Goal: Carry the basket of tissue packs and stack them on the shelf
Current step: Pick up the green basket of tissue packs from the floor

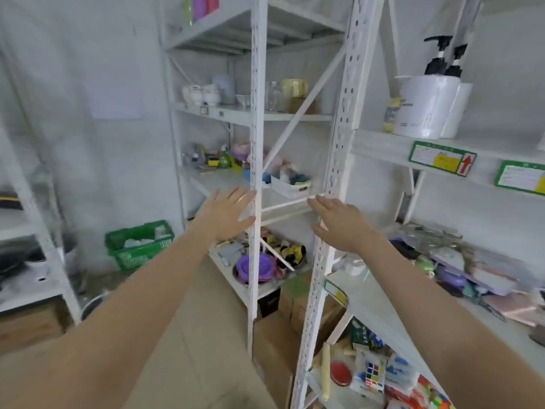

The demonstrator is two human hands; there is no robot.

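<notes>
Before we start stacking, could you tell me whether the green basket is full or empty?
Not empty: pale packs show above the green basket rim; how full, cannot tell.

— Floor (191, 335)?
— Tan; a green basket (140, 245) with pale packs sits on it by the wall, cardboard boxes (295, 302) under the racks.
— White rack (255, 113)?
— Jars, cluttered toys, a purple bowl (255, 268).
— Right-hand shelf (383, 143)?
— Wrapped paper rolls (427, 106), two pump bottles (442, 59).
</notes>
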